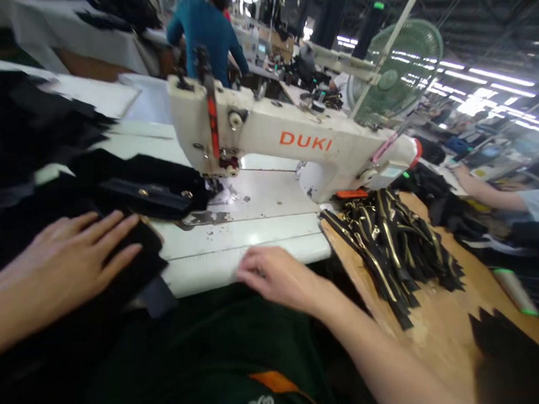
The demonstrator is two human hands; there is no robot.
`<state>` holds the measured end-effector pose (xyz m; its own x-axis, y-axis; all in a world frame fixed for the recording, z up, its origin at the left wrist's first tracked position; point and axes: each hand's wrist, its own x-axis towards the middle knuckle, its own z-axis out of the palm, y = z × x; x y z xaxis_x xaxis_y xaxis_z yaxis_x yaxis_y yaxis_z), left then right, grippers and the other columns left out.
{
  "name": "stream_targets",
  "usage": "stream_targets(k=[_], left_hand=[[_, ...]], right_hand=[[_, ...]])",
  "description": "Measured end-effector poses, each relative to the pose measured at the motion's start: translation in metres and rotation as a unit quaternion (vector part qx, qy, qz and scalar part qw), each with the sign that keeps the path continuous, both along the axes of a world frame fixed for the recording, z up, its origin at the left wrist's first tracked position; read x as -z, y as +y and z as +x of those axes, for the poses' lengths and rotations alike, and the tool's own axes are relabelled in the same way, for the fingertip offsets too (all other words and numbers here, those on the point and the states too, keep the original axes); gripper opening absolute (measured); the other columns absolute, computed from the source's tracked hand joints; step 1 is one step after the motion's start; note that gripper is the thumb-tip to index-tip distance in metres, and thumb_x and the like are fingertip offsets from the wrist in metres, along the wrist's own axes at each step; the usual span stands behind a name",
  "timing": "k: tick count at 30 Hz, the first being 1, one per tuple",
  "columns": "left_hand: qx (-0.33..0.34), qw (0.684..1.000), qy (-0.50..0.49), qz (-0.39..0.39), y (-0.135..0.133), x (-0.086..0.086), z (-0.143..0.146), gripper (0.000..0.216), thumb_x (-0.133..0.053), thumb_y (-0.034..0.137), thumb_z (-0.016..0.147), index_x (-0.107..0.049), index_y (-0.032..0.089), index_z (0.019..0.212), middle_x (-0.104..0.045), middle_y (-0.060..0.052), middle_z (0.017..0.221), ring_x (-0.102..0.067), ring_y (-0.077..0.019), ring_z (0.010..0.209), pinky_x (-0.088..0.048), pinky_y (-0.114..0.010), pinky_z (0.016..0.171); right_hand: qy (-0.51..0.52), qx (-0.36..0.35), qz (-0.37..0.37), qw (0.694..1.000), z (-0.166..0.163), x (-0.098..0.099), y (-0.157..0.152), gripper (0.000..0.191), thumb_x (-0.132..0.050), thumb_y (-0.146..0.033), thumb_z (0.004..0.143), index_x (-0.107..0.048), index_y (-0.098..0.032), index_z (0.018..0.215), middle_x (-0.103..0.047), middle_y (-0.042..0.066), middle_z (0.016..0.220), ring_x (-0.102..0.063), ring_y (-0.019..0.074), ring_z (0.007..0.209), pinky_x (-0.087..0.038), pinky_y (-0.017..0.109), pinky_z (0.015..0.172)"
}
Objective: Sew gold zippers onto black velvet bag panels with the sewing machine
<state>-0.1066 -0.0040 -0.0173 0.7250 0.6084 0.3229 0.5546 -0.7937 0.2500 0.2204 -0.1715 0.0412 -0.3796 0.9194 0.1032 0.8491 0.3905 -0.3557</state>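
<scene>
My left hand point(73, 257) lies flat with fingers stretched out on a piece of black fabric point(133, 275) at the left of the white sewing table point(253, 227). My right hand point(273, 277) rests at the table's front edge, its fingers curled down and partly hidden and blurred, so I cannot see whether they hold anything. A white DUKI sewing machine point(293, 140) stands behind both hands. More black fabric with small metal snaps point(160, 192) lies under its needle end.
A heap of black zippers with gold teeth point(389, 238) lies on a wooden board point(438, 326) at the right. Black cloth is piled at far left. A person in a teal top stands behind the machine. Another person's arm point(486, 193) and a green fan point(393, 69) are at right.
</scene>
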Motion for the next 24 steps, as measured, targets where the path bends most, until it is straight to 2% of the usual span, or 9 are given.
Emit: stream_targets(k=[2, 3, 6, 8, 11, 14, 17, 19, 24], left_hand=[[-0.050, 0.997, 0.041, 0.030, -0.032, -0.003, -0.014, 0.040, -0.045, 0.052, 0.097, -0.066, 0.026, 0.119, -0.069, -0.008, 0.122, -0.054, -0.0351, 0.127, -0.019, -0.063, 0.118], [-0.081, 0.995, 0.054, 0.023, -0.044, -0.004, -0.018, 0.041, -0.042, 0.049, 0.099, -0.063, 0.024, 0.124, -0.066, -0.009, 0.128, -0.053, -0.0332, 0.129, -0.026, -0.056, 0.118], [-0.147, 0.985, 0.082, 0.026, -0.061, -0.006, -0.026, 0.054, -0.032, 0.046, 0.104, -0.042, 0.016, 0.148, -0.042, -0.017, 0.153, -0.041, -0.0368, 0.140, -0.032, -0.060, 0.113], [-0.115, 0.988, 0.106, 0.012, -0.068, -0.010, -0.029, 0.052, -0.032, 0.041, 0.106, -0.032, 0.023, 0.155, -0.031, -0.013, 0.160, -0.033, -0.0338, 0.145, -0.028, -0.061, 0.114], [-0.027, 0.992, 0.117, -0.039, -0.077, -0.021, -0.033, 0.050, -0.036, 0.034, 0.107, -0.025, 0.032, 0.156, -0.025, -0.006, 0.162, -0.025, -0.0263, 0.148, -0.021, -0.054, 0.119], [0.010, 0.991, 0.101, -0.090, -0.081, -0.032, -0.034, 0.049, -0.036, 0.033, 0.108, -0.024, 0.033, 0.156, -0.022, -0.004, 0.162, -0.018, -0.0233, 0.149, -0.014, -0.050, 0.121], [0.024, 0.989, 0.083, -0.122, -0.075, -0.038, -0.033, 0.048, -0.032, 0.034, 0.109, -0.024, 0.030, 0.156, -0.024, -0.004, 0.162, -0.017, -0.0219, 0.149, -0.011, -0.048, 0.122], [0.034, 0.989, 0.079, -0.122, -0.070, -0.039, -0.032, 0.047, -0.031, 0.034, 0.110, -0.025, 0.029, 0.156, -0.026, -0.005, 0.161, -0.018, -0.0208, 0.149, -0.012, -0.045, 0.122], [0.070, 0.988, 0.086, -0.105, -0.060, -0.035, -0.031, 0.047, -0.032, 0.033, 0.110, -0.024, 0.032, 0.156, -0.029, -0.002, 0.160, -0.019, -0.0181, 0.149, -0.013, -0.040, 0.122]], right_hand=[[0.095, 0.009, -0.031, 0.995, -0.028, 0.023, -0.026, 0.015, -0.060, -0.021, 0.095, -0.074, -0.024, 0.091, -0.073, -0.003, 0.081, -0.070, 0.0128, 0.076, -0.052, 0.020, 0.072], [0.132, 0.033, -0.035, 0.990, -0.041, 0.037, -0.034, 0.017, -0.056, -0.020, 0.096, -0.073, -0.024, 0.095, -0.073, -0.001, 0.084, -0.070, 0.0153, 0.079, -0.053, 0.023, 0.074], [0.270, 0.109, -0.023, 0.956, -0.073, 0.072, -0.040, 0.028, -0.043, -0.020, 0.097, -0.069, -0.018, 0.107, -0.073, 0.006, 0.092, -0.070, 0.0199, 0.083, -0.055, 0.030, 0.079], [0.361, 0.130, -0.059, 0.922, -0.089, 0.086, -0.039, 0.031, -0.041, -0.027, 0.099, -0.067, -0.018, 0.112, -0.072, 0.009, 0.099, -0.069, 0.0222, 0.092, -0.054, 0.034, 0.086], [0.451, 0.187, -0.149, 0.860, -0.108, 0.096, -0.040, 0.036, -0.052, -0.048, 0.096, -0.071, -0.018, 0.103, -0.073, 0.010, 0.096, -0.069, 0.0263, 0.096, -0.053, 0.038, 0.088], [0.557, 0.216, -0.200, 0.776, -0.125, 0.094, -0.044, 0.049, -0.066, -0.061, 0.084, -0.071, -0.017, 0.107, -0.073, 0.011, 0.105, -0.067, 0.0298, 0.106, -0.053, 0.042, 0.092], [0.647, 0.191, -0.221, 0.704, -0.142, 0.086, -0.043, 0.053, -0.063, -0.064, 0.085, -0.071, -0.018, 0.111, -0.073, 0.013, 0.110, -0.064, 0.0313, 0.114, -0.053, 0.044, 0.094], [0.647, 0.193, -0.214, 0.706, -0.148, 0.084, -0.038, 0.054, -0.058, -0.067, 0.087, -0.073, -0.019, 0.108, -0.073, 0.013, 0.106, -0.067, 0.0309, 0.109, -0.055, 0.044, 0.090], [0.492, 0.155, -0.199, 0.833, -0.147, 0.099, -0.023, 0.064, -0.049, -0.079, 0.084, -0.076, -0.022, 0.097, -0.074, 0.010, 0.086, -0.071, 0.0280, 0.083, -0.058, 0.044, 0.078]])
